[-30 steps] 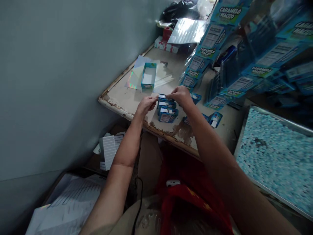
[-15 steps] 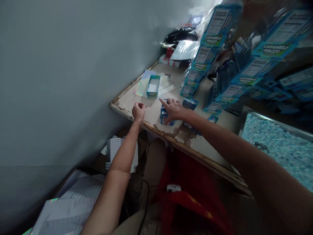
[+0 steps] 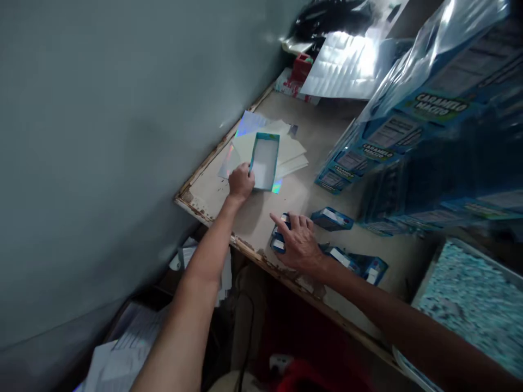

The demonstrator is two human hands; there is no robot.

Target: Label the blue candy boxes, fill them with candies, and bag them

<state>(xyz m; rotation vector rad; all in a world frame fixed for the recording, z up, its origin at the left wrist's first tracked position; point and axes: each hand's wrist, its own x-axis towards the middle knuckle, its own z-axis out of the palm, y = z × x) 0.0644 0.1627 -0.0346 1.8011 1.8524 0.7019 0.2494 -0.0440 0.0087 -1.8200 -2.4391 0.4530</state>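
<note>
My left hand (image 3: 241,182) is closed on the near left wall of an open blue box (image 3: 278,158), whose inside looks white and bare. The box tilts slightly over some sheets. To its right and nearer, my right hand (image 3: 300,239) bends around a row of small blue boxes (image 3: 278,245) with white panels. One digit stretches out over them, and the hand hides part of the row. Another small blue box (image 3: 333,219) lies just right of this hand. More small boxes (image 3: 373,270) are beside my right forearm.
Plastic-wrapped stacks of blue "Caramelo Macizo" boxes (image 3: 378,152) rise at the right. A tray of blue-and-white pieces (image 3: 469,288) stands at the near right. Cream and shiny sheets (image 3: 292,152) lie on the worn table (image 3: 208,190), along a wall (image 3: 102,136). Papers (image 3: 122,348) sit below.
My left hand has moved forward from the bare tabletop and taken hold of the open box's wall. My right hand stays at the small boxes. The view has shifted and come closer.
</note>
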